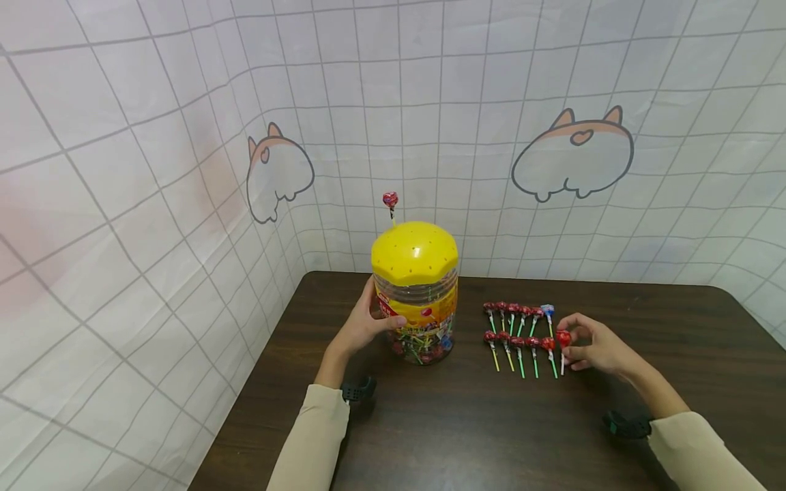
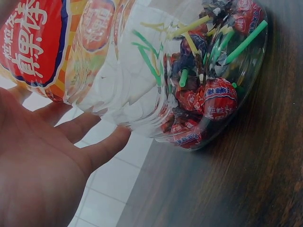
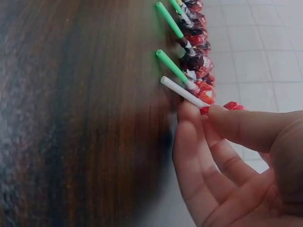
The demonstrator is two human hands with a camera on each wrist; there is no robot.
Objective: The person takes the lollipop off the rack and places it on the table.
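Observation:
A big clear jar [image 1: 424,310] with a yellow domed lid [image 1: 415,254] stands on the table. Lollipops [image 2: 215,97] with green and yellow sticks lie at its bottom. My left hand [image 1: 362,324] holds the jar's left side, thumb across the front and fingers round the back. Just right of the lower of two lollipop rows, my right hand [image 1: 598,346] pinches a red-wrapped lollipop [image 1: 563,339] between thumb and fingers. Its white stick [image 3: 182,90] points toward the near side. A green-stick lollipop [image 1: 549,348] lies close beside it.
The upper row of lollipops [image 1: 523,311] ends on the right with a blue-wrapped one [image 1: 548,310]. One lollipop [image 1: 390,200] sticks up at the lid's back left. A white tiled-pattern curtain [image 1: 479,136] hangs behind the dark wooden table [image 1: 467,423].

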